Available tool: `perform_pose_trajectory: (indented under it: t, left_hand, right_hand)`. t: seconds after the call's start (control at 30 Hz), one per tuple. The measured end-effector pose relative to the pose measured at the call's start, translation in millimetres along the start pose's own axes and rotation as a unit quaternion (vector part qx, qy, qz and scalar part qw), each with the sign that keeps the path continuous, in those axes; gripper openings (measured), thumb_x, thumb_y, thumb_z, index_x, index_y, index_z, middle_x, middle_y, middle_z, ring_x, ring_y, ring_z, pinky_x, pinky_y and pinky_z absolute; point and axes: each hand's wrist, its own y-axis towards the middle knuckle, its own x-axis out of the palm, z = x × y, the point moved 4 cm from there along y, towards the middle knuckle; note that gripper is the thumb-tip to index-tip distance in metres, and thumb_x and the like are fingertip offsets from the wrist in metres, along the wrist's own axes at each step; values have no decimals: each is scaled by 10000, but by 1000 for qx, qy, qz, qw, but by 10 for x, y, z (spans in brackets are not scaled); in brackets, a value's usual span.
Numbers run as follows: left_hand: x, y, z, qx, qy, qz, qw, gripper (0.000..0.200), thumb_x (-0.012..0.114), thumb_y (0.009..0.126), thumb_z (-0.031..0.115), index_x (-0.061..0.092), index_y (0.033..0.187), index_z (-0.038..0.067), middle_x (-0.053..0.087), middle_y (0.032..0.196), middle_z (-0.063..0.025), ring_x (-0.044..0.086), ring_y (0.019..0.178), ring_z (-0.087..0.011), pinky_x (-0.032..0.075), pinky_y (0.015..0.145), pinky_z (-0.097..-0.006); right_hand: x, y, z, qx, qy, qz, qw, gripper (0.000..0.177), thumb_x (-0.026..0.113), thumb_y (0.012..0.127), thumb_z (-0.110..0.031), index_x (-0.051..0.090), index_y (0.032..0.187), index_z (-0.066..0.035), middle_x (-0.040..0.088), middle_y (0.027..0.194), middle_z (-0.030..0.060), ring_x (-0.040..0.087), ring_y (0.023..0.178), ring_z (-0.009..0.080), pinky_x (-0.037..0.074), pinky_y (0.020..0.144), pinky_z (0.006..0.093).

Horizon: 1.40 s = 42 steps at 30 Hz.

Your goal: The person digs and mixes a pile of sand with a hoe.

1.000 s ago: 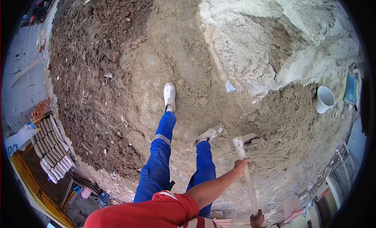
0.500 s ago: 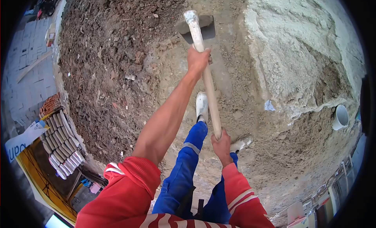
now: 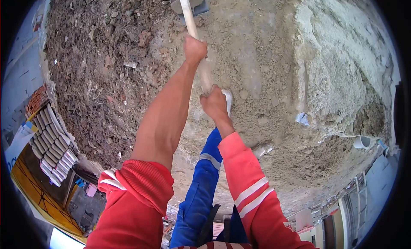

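Observation:
My left hand (image 3: 195, 49) is wrapped round the wooden handle of a hoe (image 3: 191, 23), below its pale upper end. My right hand (image 3: 215, 104) grips the same handle lower down, close to my body. The metal blade (image 3: 200, 6) shows at the top of the view, partly behind the handle, against the soil. Brown, crumbly soil (image 3: 98, 69) lies to the left, and smoother, greyish dirt (image 3: 252, 47) is under and right of the handle.
A pale mound (image 3: 338, 56) rises on the right, with a white bucket (image 3: 361, 142) beyond its lower edge. Stacked bags (image 3: 51, 146) and bricks (image 3: 36, 99) stand at left. My pale boot (image 3: 227, 101) is behind my right hand.
The hoe's head has moved farther away, up and left in view. My left hand has gone up and left with the handle, and my right hand has come up much nearer to it.

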Motion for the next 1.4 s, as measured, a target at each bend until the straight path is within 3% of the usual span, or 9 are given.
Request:
perform_pose_trajectory:
  t: [0.57,0.73,0.83,0.9,0.93,1.03,1.17,1.33,1.4]
  left_hand:
    - [943,-1726,-888,-84,-8,-26,996,539,684,725,130,427,1149,-82,612,1036,-310,632,977,-421,509,856,-448]
    - [1277,-2475,-1001,-50,-29,48,997,375,653,764,84,511,1056,-103,631,888,-255,676,688,-309,545,557,-421]
    - [1858,-2963,-1279,-37,-67,-13,997,283,643,784,91,562,955,-119,633,762,-200,641,563,-253,518,473,-404]
    - [2268,-3511,-1387,-147,-117,-96,977,385,650,727,94,529,1025,-118,645,857,-241,681,765,-306,545,654,-412]
    - [2425,-3870,-1348,-126,-150,-91,976,205,643,792,91,589,826,-105,618,691,-147,608,494,-228,496,451,-384]
    - [2800,-5004,-1246,-268,-265,-209,902,191,716,790,108,601,807,-43,602,678,-102,606,553,-207,491,467,-357]
    - [3195,-6195,-1464,-388,-275,-218,852,188,727,747,88,585,815,-13,600,689,-88,588,530,-182,506,480,-331]
    - [2705,-6224,-1310,-405,-305,-200,839,162,704,754,92,574,779,-1,583,664,-71,570,519,-169,496,479,-314]
    - [2322,-5592,-1009,-285,-349,-181,874,162,712,767,86,592,815,-12,598,685,-88,562,517,-174,463,456,-313]
  right_hand:
    - [-552,-1201,1548,41,-97,-19,994,488,672,791,-209,502,1155,69,650,996,298,635,972,441,503,882,488]
    - [-875,-1574,2254,20,-138,-17,990,472,678,780,-192,515,1149,50,647,1017,291,638,970,435,518,860,485]
    - [-1079,-1908,2874,44,-129,-13,991,486,691,774,-199,511,1156,41,655,982,291,644,948,438,522,850,490]
    - [-1257,-2206,3432,49,-127,-16,991,475,691,781,-201,507,1144,46,657,936,298,645,913,454,523,839,499]
    - [-1393,-2426,3678,56,-113,-9,992,451,684,785,-196,508,1120,50,654,922,305,643,904,460,524,829,500]
    - [-1677,-3161,4580,60,-88,4,994,352,657,787,-172,515,1017,54,642,873,316,643,860,467,525,766,496]
    - [-1904,-3867,5415,50,-116,7,992,309,645,763,-155,531,969,46,634,808,284,634,785,465,509,725,501]
    - [-1877,-3843,5317,97,-157,24,983,312,650,753,-159,534,995,1,634,815,279,618,789,466,484,752,528]
    - [-1632,-3416,4968,22,-139,68,988,312,654,755,-153,526,999,-6,635,777,266,618,764,468,484,721,532]
